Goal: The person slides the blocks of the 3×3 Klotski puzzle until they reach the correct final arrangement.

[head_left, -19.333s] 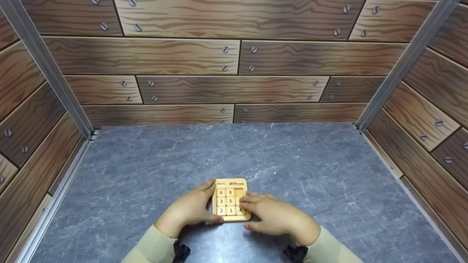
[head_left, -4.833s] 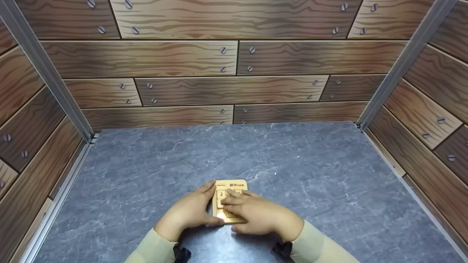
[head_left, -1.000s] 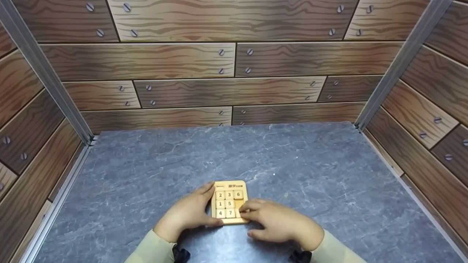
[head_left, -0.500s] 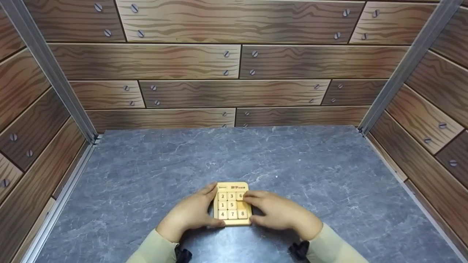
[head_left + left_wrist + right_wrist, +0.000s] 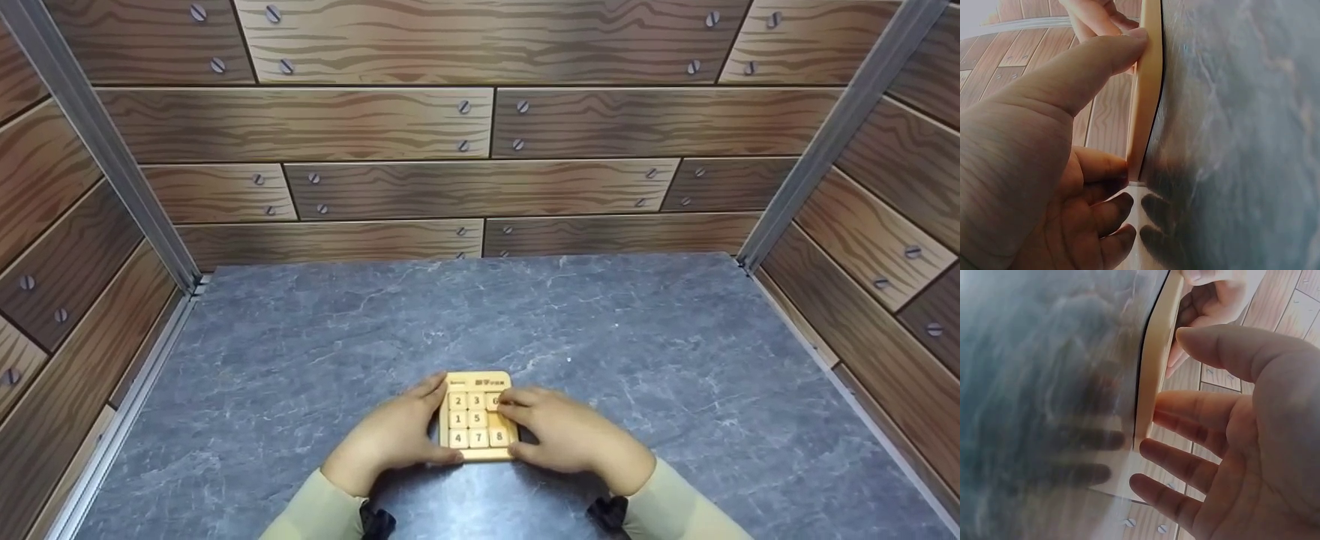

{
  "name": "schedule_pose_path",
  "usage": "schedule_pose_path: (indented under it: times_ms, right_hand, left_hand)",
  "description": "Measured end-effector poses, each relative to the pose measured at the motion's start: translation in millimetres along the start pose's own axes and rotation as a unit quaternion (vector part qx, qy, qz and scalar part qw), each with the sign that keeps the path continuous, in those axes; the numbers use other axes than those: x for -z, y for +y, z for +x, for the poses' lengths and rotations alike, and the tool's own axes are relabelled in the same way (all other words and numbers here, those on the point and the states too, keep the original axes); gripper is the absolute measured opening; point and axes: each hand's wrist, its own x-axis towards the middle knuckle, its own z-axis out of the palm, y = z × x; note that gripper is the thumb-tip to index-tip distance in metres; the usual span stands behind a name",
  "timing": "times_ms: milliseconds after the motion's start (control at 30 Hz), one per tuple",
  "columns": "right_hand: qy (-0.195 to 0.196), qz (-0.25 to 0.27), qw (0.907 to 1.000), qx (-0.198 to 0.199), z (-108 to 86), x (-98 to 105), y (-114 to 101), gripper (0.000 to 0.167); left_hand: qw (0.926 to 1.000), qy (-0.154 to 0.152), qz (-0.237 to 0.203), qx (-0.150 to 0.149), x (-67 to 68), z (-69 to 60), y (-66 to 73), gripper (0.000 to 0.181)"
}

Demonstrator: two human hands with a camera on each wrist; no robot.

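Observation:
A yellow number sliding puzzle [image 5: 487, 454] lies on the table near the front. Its tiles read 2, 3, 6 on top, 1, 5 and a bare slot in the middle, and 4, 7, 8 below. My left hand [image 5: 394, 429] grips the frame's left side, thumb at the bottom corner and index finger at the top one. With fairly straight fingers, my right hand [image 5: 574, 431] touches the 6 tile [image 5: 493, 401], partly covering it; its thumb is by the lower right corner. From the left wrist view, the left thumb [image 5: 1112, 53] presses the puzzle's edge [image 5: 1148, 84].
The grey marbled table top [image 5: 480, 315] stretches behind and beside the puzzle. Wood-patterned walls [image 5: 480, 124] enclose it at the back and on both sides, with metal corner posts [image 5: 124, 150]. A black band [image 5: 377, 519] is on each wrist.
Tiles have been rearranged since the oldest frame, when 6 and 8 began the top row. Within the last second, my right hand moved up from the 8 tile to the 6. My left hand kept its grip.

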Motion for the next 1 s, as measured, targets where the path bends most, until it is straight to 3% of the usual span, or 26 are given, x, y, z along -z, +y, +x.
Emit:
schedule_pose_path:
  times_ms: [567,800,1000]
  right_hand:
    - [-0.014,-0.019,0.9994,0.024,-8.5,8.0,-16.8,0.063]
    - [-0.003,-0.007,0.9999,0.01,11.0,10.9,-13.1,0.051]
    - [-0.005,0.011,0.9999,0.005,26.6,3.1,-13.0,0.057]
  left_hand:
    - [1.0,0.004,-0.001,0.0,4.7,0.0,-0.3,0.123]
    - [1.0,0.007,0.004,-0.003,5.7,-0.7,1.5,0.123]
    - [1.0,0.004,0.006,-0.004,1.9,-1.1,3.9,0.124]
